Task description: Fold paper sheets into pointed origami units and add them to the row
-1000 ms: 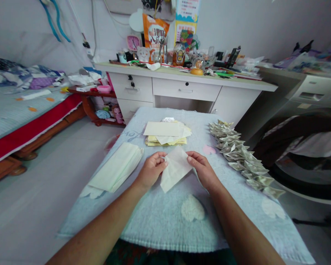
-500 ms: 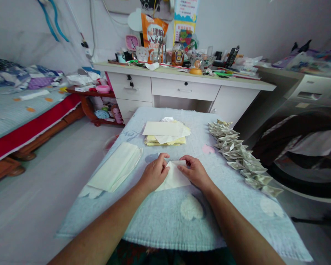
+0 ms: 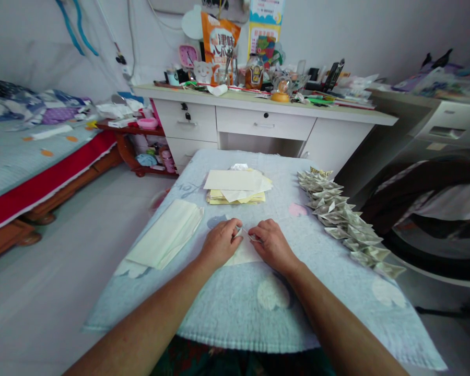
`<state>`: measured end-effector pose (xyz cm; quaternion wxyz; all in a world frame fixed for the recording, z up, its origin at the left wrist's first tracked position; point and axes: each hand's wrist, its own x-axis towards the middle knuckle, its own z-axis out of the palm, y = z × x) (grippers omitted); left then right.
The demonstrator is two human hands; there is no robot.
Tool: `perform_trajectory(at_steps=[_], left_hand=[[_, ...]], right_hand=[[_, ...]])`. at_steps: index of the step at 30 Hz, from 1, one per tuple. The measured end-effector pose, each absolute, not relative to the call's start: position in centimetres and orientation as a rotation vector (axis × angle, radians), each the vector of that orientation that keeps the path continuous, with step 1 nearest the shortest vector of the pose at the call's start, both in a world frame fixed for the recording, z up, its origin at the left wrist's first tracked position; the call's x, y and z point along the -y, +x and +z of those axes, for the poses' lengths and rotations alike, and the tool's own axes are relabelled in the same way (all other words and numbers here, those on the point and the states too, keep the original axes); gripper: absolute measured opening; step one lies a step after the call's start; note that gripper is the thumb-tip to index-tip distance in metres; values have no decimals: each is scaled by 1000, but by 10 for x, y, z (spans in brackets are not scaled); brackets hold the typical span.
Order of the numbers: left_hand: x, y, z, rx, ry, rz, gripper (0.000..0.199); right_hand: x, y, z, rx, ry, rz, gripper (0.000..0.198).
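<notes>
White paper sheet, partly folded, at middle of pale-blue cloth, between both hands. Left hand: thumb and fingers pinching sheet's far left part. Right hand: fingers curled, pinching far right part. Beyond: yellowish paper stack, loose sheets on top. Left: pale folded papers. Right: long row of greyish folded-paper pieces. Far: white desk, cluttered top.

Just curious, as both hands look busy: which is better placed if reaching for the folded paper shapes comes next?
Probably the right hand: it is on their side and nearer the folded paper shapes than the left hand, though both are at the small sheet.
</notes>
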<state>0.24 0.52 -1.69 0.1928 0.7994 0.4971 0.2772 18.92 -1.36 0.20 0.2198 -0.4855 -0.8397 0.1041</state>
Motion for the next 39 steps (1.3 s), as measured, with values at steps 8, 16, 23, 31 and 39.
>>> perform_trajectory(at_steps=[8,16,23,31,39], left_hand=[[-8,0,-18,-1370,2377,822,21],[-7,-2,-16,-1336,2416,763,25],[-8,-2,-18,-1346,2423,744,26],[-9,-1,-21,-1374,2411,750,29],[-8,-2,-16,-1331,2403,745,29]], right_hand=[[15,191,-1,2459,-1269,149,21],[15,191,1,2488,-1219,114,17],[15,192,-2,2477,-1159,119,19],[14,192,-2,2504,-1101,138,17],[14,191,-3,2509,-1070,119,17]])
